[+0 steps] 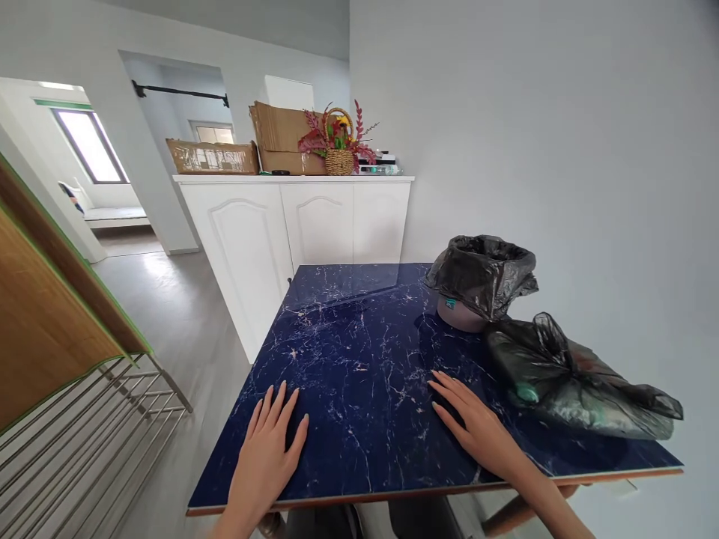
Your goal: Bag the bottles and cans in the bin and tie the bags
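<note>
Our left hand (268,448) lies flat on the dark blue marbled counter (359,329), near the front edge toward the left corner. Its fingers are spread wide and it holds nothing. Further right, our right hand (477,430) rests palm down with its fingers stretched out, also empty, just beside a filled black bag (567,382) lying along the counter's right edge. Behind that bag, toward the far right corner, stands a small bin (466,313) lined with black plastic.
</note>
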`<state>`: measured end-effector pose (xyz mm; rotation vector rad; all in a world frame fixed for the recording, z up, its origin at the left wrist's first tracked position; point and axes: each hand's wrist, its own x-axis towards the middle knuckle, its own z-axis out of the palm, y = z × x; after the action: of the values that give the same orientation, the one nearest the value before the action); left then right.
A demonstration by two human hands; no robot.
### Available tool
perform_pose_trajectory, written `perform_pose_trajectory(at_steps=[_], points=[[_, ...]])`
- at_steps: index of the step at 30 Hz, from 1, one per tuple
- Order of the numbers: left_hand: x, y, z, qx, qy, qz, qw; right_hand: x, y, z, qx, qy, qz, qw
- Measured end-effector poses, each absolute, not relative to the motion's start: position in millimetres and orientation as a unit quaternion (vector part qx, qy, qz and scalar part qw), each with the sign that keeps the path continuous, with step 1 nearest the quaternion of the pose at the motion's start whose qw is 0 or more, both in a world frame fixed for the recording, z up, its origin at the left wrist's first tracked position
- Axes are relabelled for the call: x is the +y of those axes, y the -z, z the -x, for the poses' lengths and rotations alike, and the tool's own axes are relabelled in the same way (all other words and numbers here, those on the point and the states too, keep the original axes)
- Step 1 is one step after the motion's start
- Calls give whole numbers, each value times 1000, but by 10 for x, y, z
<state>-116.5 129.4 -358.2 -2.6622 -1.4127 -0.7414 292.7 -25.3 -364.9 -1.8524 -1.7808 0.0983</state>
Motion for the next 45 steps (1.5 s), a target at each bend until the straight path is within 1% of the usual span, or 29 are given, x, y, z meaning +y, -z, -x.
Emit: perform_pose_trajectory(at_steps=[5,8,10,11,13,15,17,21,29,35,40,42,45], points=[[1315,3518,1154,-460,226,859,8,-397,3489,-2949,-666,5,676,314],[1371,3502,1159,-453,230,862,7,-582,3222,-3167,-636,113,669,368],[1409,3497,1154,-448,232,863,11,-716,3044,-3450,-577,198,683,401],[1424,3494,1150,-447,233,864,13,-777,2974,-3624,-539,232,699,407],[1444,3489,1140,-446,234,864,18,-876,2890,-4000,-468,267,753,379],[1455,3483,1134,-444,234,865,21,-937,2870,-4348,-431,244,805,327],[1464,3480,1131,-442,234,865,25,-964,2881,-4606,-438,204,824,297],[1493,3479,1128,-439,237,866,30,-960,2889,-4763,-500,135,806,285],[1461,3435,1122,-435,246,866,27,-829,2866,-4116,-578,41,745,332],[1361,3324,1095,-432,260,864,5,-268,2878,-3364,-625,-47,690,361],[1183,3081,1024,-399,307,863,-39,379,2661,-2819,-660,-151,622,393],[1099,2950,925,-386,338,857,-58,542,2531,-2740,-675,-189,584,410],[1032,2779,676,-369,384,843,-75,691,2429,-2796,-672,-209,565,431]])
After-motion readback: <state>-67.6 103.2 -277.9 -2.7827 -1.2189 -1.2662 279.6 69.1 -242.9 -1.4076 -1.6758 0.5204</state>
